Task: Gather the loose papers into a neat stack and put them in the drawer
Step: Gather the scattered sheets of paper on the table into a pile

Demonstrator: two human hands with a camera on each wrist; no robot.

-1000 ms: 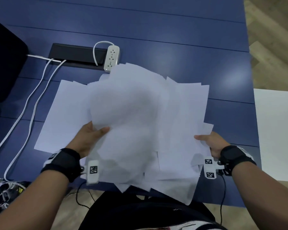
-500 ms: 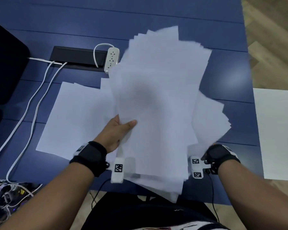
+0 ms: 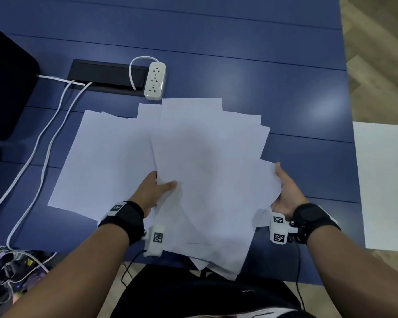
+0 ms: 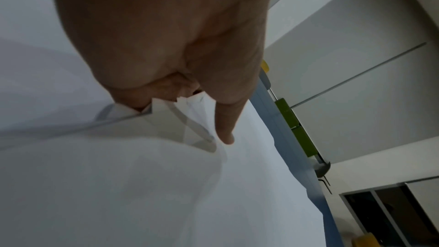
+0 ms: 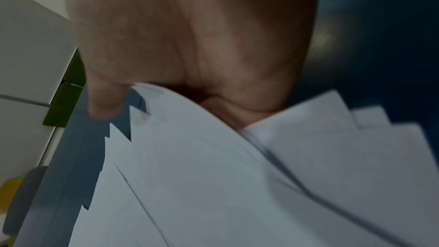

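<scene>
A fanned, uneven bundle of white papers [image 3: 207, 171] lies low over the blue table [image 3: 285, 88], and its near end hangs past the front edge. My left hand [image 3: 163, 185] pinches its left edge with the thumb on top and the fingers hidden beneath. My right hand [image 3: 283, 187] cups the right edge, thumb up. In the left wrist view my left hand [image 4: 213, 115] has its thumb lying on the papers [image 4: 118, 185]. In the right wrist view staggered corners of the papers [image 5: 237, 185] run into my right hand [image 5: 166, 91]. More loose sheets [image 3: 101, 157] lie flat to the left. No drawer is in view.
A white power strip [image 3: 155, 80] and a black cable box [image 3: 106, 75] sit just beyond the papers. White cables [image 3: 44, 145] run down the left side. A dark object [image 3: 7, 88] stands at the far left, a white surface [image 3: 384, 180] to the right of the table.
The bundle was raised and tilted away half a second ago; it has come back down and lies flatter. My right hand moved from under it to its right edge.
</scene>
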